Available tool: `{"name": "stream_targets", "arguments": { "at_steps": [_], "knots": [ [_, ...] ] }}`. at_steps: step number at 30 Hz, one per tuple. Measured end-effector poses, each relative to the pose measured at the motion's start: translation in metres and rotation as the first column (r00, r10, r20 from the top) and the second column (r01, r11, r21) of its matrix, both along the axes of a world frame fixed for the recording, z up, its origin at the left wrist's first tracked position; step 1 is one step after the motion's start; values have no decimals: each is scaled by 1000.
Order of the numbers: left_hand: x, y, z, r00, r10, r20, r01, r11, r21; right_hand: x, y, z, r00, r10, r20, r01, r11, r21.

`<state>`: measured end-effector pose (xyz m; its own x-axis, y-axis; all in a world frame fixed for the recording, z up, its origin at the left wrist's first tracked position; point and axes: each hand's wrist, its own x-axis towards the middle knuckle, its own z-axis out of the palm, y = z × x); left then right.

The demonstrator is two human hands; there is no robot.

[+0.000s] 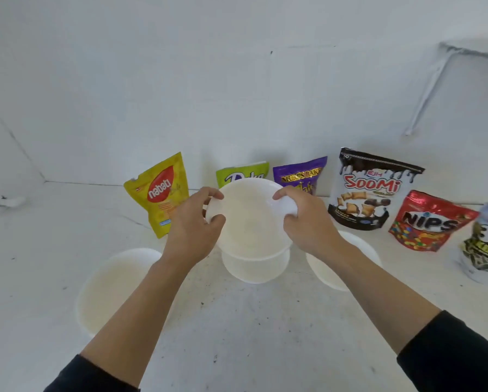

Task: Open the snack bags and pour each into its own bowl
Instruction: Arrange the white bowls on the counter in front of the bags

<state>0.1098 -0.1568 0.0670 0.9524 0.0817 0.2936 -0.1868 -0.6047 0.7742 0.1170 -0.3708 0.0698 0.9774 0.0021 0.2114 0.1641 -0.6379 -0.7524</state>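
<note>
In the head view, the left grip (197,222) and right grip (302,219) each clasped an opposite side of the rim of a white bowl (251,219), thumbs inside and fingers curled under the rim. It was held tilted, just above a stack (255,267) of like bowls standing at the middle of the tabletop (237,321). How many bowls the stack held could not be told. One empty bowl, the left bowl (115,284), stood near and to the left of the stack. Another, the right bowl (361,250), stood to the right, partly hidden behind the right forearm. Six snack bags stood in a row along the far side, by the wall: from left to right a yellow bag (160,193), a green bag (242,172) mostly hidden behind the lifted bowl, a purple bag (300,174), a Soomi bag (373,190), a red Nips bag (429,222) and a last bag (486,244) cut off by the right edge. Every bag top that showed looked sealed, and nothing lay in any bowl that could be seen into. By that showing the task was at its very start. The bowls were only being set out, with two placed and one in hand. All the opening and pouring was left to do.
</note>
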Motion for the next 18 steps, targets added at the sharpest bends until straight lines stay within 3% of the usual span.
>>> {"name": "stream_targets", "arguments": {
  "at_steps": [9,18],
  "knots": [
    [-2,-198,-20,974,-227,-13,227,974,4,-51,-188,-10,972,-227,-52,230,972,53],
    [-30,-352,-67,944,-297,-143,291,955,-57,-89,-326,-61,917,-375,-136,393,909,140]
  ]
}}
